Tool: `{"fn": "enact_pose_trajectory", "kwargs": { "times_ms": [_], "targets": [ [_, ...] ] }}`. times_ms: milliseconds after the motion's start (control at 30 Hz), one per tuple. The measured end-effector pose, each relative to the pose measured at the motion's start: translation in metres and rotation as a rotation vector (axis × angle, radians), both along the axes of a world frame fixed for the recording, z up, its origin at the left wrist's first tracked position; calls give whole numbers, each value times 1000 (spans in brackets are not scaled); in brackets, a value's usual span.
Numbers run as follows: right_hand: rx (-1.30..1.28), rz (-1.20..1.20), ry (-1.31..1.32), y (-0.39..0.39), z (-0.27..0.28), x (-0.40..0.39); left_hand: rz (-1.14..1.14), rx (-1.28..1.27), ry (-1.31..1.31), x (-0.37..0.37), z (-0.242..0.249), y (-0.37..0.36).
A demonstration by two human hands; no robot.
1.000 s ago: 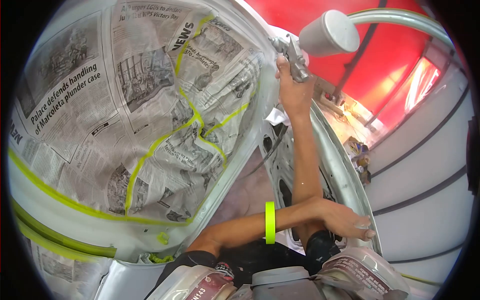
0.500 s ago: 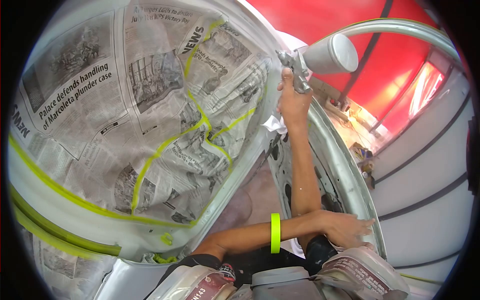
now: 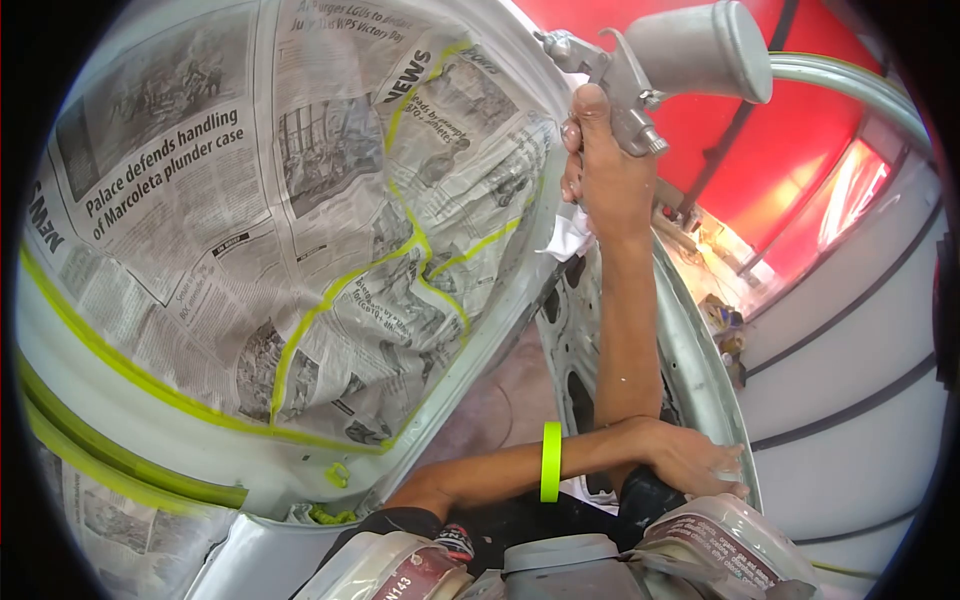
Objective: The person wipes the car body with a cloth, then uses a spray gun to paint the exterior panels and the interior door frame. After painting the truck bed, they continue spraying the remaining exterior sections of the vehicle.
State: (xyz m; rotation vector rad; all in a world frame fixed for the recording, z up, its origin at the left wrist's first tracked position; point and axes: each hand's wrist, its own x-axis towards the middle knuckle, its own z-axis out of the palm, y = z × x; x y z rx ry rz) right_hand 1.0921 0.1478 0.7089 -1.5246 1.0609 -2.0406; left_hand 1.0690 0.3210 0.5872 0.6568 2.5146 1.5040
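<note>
The spray gun [image 3: 630,90] was at one o'clock from the middle of the view, its nozzle pointing toward ten o'clock and its grey cup [image 3: 695,50] toward two. The nozzle sat near the upper edge of the white car body [image 3: 100,400], while a curved silver frame [image 3: 850,75] passed close beside the cup. At three o'clock the silver door [image 3: 697,345] stood away from the body, leaving a narrowing wedge of floor [image 3: 490,400] at six. A red sheet [image 3: 745,170] hung at two o'clock, and a white wall [image 3: 830,350] bounded the space beyond the door.

The right hand [image 3: 615,165] was wrapped around the gun's handle, thumb up along its back; I could not tell how the fingers met the trigger. White crumpled material [image 3: 568,235] hung just below that grip. The left hand [image 3: 695,458], at four o'clock, had its fingers loosely extended near the door's edge; contact could not be told.

In count: one gun, one cup, one yellow-green ring [image 3: 550,462] around the left forearm, two respirator cartridges, and three dark stripes on the wall. Taped newspaper [image 3: 200,270] filled nine to eleven o'clock.
</note>
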Motion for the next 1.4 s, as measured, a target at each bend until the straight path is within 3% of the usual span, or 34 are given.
{"fn": "enact_pose_trajectory", "kwargs": {
  "times_ms": [400, 567, 733, 833, 933, 1033, 1233, 1400],
  "targets": [
    [209, -570, 190, -94, -90, -58, -64, 108, -10, -3, -15, -11],
    [134, -714, 205, -120, -124, -75, -78, 145, 49, -5, -20, -15],
    [230, -787, 267, -125, -136, -87, -109, 167, 31, -6, -20, -21],
    [95, -958, 366, -131, -146, -90, -129, 176, 92, -7, -23, -21],
    [277, -651, 44, -122, -144, -84, -144, 155, 112, -5, -23, -23],
    [296, -551, -68, -106, -128, -71, -176, 159, 133, -3, -19, -27],
    [241, -369, -60, -69, -93, -40, -193, 161, 114, -4, -31, -27],
    [222, -112, -94, -31, -32, 5, -55, 183, 170, 36, -39, -49]
  ]
}}
